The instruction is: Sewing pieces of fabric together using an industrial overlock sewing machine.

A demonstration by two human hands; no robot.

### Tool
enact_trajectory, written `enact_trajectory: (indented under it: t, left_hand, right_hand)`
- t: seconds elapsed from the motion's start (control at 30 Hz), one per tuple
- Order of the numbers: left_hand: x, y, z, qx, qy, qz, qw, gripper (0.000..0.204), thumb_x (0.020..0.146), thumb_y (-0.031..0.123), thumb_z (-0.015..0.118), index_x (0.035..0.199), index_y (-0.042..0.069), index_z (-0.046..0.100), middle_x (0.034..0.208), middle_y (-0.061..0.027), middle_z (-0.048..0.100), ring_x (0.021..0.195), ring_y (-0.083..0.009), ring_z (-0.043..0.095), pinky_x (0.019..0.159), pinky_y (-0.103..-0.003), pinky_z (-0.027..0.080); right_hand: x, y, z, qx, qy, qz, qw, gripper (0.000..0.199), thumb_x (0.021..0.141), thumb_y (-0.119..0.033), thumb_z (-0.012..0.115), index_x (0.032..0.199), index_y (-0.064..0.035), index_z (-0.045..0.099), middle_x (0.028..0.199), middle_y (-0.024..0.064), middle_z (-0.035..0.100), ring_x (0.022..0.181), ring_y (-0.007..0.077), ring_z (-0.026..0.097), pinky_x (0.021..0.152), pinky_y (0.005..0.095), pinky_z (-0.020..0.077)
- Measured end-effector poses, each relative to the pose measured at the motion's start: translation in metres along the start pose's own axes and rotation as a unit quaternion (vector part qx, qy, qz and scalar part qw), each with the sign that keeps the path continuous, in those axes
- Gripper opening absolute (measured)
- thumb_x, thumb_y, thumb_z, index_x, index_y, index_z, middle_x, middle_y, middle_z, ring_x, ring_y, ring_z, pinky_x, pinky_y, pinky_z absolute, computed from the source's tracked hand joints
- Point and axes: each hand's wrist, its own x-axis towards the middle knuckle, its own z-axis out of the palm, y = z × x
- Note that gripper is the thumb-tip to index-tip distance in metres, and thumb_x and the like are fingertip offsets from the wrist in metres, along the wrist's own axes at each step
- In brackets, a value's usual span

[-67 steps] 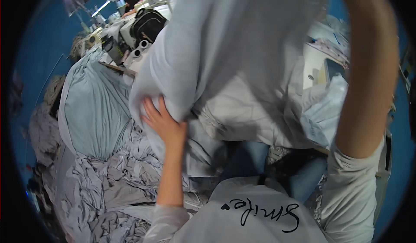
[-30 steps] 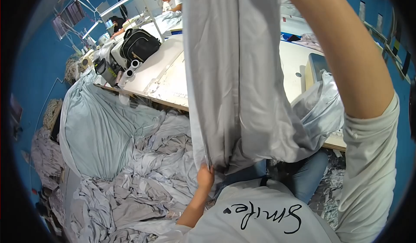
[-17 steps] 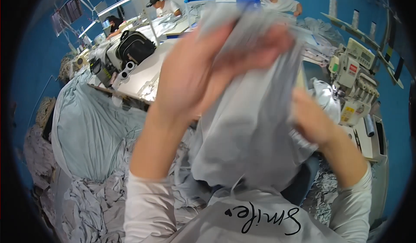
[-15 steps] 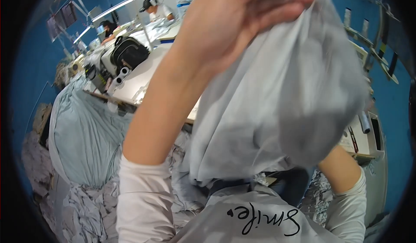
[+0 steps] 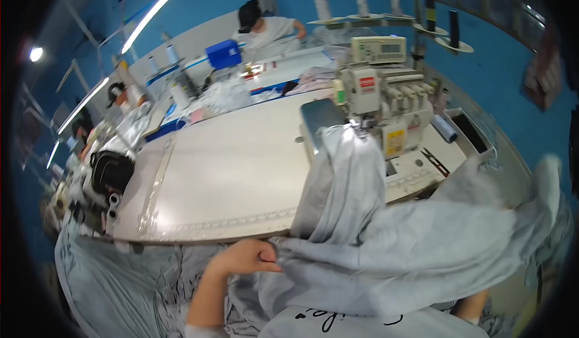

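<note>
A light grey piece of fabric (image 5: 434,235) spreads across my lap, its right part raised and blurred by motion. Its left edge meets my left hand (image 5: 250,257), whose fingers are curled closed on it just below the table edge. My right hand is hidden behind the fabric; only a bit of the right forearm (image 5: 471,305) shows below it. Another stretch of grey fabric (image 5: 356,178) runs up over the table edge to the needle area of a white sewing machine (image 5: 368,94), where a small lamp lights it.
The pale worktable (image 5: 229,175) extends left of the machine. Tweezers (image 5: 435,161), a blue-grey thread cone (image 5: 444,128) and an open box (image 5: 470,130) lie to the right. A black bag (image 5: 111,172) and a heap of pale green-grey cloth (image 5: 108,277) are at left. Co-workers sit beyond.
My left hand has come down from high in front to the table's near edge. The fabric has dropped and spread toward the right, and the view now takes in the sewing machine.
</note>
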Motion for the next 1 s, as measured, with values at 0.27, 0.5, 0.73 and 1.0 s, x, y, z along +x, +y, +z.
enact_trajectory:
  t: [0.27,0.5,0.73,1.0]
  left_hand:
    - [0.128,-0.093,0.093,0.041,0.276,0.067,0.958,0.086,0.061,0.039,0.081,0.128,-0.001,0.046,0.127,-0.0227,0.050,0.124,-0.0345,0.044,0.099,-0.037,0.038]
    - [0.071,-0.061,0.083,-0.140,0.125,0.048,0.981,0.057,0.073,0.019,0.068,0.124,0.000,0.052,0.122,-0.0163,0.059,0.115,-0.0258,0.055,0.097,-0.034,0.041]
    - [-0.027,-0.003,0.071,-0.217,0.086,0.090,0.968,0.053,0.078,0.020,0.069,0.122,-0.004,0.053,0.118,-0.0129,0.061,0.111,-0.0231,0.057,0.097,-0.035,0.041]
    - [-0.012,-0.031,0.039,-0.536,0.250,0.033,0.806,0.048,0.085,0.012,0.059,0.127,-0.006,0.046,0.122,-0.0164,0.056,0.105,-0.0230,0.059,0.091,-0.035,0.045]
  right_hand:
    - [-0.007,-0.090,0.373,0.055,0.176,0.012,0.983,0.055,0.075,-0.018,0.067,0.123,0.0002,0.047,0.115,0.0137,0.056,0.102,0.0240,0.056,0.083,0.0382,0.0483]
    - [0.175,-0.110,0.463,-0.095,0.151,-0.054,0.982,0.041,0.074,-0.018,0.064,0.110,-0.0016,0.052,0.106,0.0175,0.056,0.090,0.0308,0.057,0.073,0.0401,0.0469]
    - [0.236,-0.101,0.520,-0.169,-0.048,-0.243,0.954,0.017,0.084,-0.013,0.058,0.097,-0.0029,0.064,0.094,0.0151,0.064,0.088,0.0299,0.060,0.081,0.0386,0.0467]
    - [0.178,-0.253,0.379,0.458,-0.230,0.113,0.851,0.025,0.083,-0.016,0.070,0.101,0.0013,0.065,0.097,0.0014,0.066,0.091,0.0086,0.057,0.083,0.0260,0.0449]
